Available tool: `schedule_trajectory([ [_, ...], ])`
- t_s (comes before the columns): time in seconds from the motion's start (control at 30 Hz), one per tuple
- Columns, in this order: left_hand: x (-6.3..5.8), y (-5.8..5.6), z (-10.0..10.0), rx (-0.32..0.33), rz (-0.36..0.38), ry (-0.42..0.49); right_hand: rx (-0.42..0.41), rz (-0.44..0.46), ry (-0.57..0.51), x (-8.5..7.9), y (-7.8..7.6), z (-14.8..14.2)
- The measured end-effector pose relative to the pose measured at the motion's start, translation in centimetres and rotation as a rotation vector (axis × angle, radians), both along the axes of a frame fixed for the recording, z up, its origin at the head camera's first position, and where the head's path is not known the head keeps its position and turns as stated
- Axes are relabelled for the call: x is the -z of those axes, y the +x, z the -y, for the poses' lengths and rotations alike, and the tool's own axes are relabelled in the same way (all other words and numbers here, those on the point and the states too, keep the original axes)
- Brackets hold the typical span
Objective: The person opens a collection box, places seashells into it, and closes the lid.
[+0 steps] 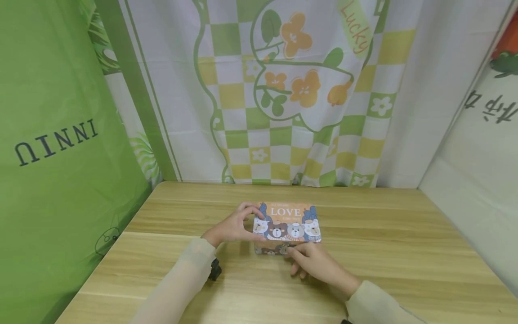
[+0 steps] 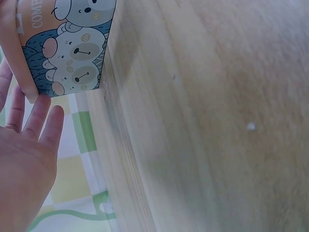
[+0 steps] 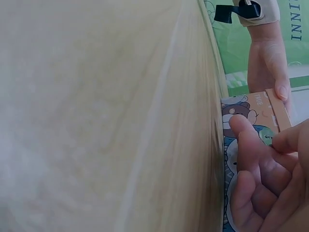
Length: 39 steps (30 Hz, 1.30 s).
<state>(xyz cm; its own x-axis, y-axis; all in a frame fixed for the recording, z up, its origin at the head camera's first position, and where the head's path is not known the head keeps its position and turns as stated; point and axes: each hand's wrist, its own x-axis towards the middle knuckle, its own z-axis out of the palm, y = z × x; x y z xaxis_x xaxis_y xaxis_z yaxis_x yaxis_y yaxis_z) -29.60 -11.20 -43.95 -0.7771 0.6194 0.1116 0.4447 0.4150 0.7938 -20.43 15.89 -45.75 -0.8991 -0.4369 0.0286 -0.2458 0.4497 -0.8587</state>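
Observation:
A small box (image 1: 285, 227) with an orange lid reading LOVE and cartoon bears stands on the wooden table. My left hand (image 1: 236, 226) grips its left end, thumb along the front edge and fingers towards the back. In the left wrist view, extended fingertips rest against the lid's edge beside the printed box side (image 2: 77, 58). My right hand (image 1: 313, 261) is at the front face, thumb and forefinger close together there, other fingers curled. The right wrist view shows a small green patch (image 3: 266, 135) between them; I cannot tell whether they pinch anything.
The wooden table (image 1: 384, 234) extends around the box. Behind it hangs a checked, flowered curtain (image 1: 251, 121). Green fabric (image 1: 60, 189) hangs at the left and a white cloth (image 1: 481, 180) at the right. A black strap piece (image 1: 215, 270) sits at the left wrist.

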Motion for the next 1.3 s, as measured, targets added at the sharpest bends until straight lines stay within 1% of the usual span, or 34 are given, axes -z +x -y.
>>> schedule_trajectory([
  [0.1, 0.0, 0.0, 0.0, -0.001, 0.002, -0.005, 0.0, 0.03, -0.018, 0.1, -0.1, 0.1],
  [0.37, 0.3, -0.2, 0.1, -0.011, -0.001, -0.01, 0.012, 0.021, -0.006, 0.1, -0.1, 0.3],
  [0.67, 0.2, 0.0, 0.1, -0.015, 0.009, -0.02, 0.022, 0.042, -0.002, 0.0, -0.1, 0.3],
  [0.8, 0.1, 0.0, 0.1, -0.014, 0.01, -0.023, 0.016, 0.071, -0.009, -0.3, 0.0, 0.1],
  [0.9, 0.1, 0.0, 0.2, -0.012, 0.016, -0.02, -0.005, 0.075, 0.0, -0.9, 0.2, -0.2],
  [1.0, 0.0, -0.1, 0.2, -0.011, 0.029, -0.019, -0.038, 0.054, 0.022, -1.6, 0.3, -0.6],
  [1.1, -0.2, 0.0, 0.2, -0.003, 0.028, -0.018, -0.061, 0.011, 0.047, -2.2, 0.4, -1.1],
  [1.3, -0.7, 0.1, 0.2, 0.004, 0.014, -0.039, -0.045, -0.083, 0.097, -3.7, 0.3, -1.9],
])
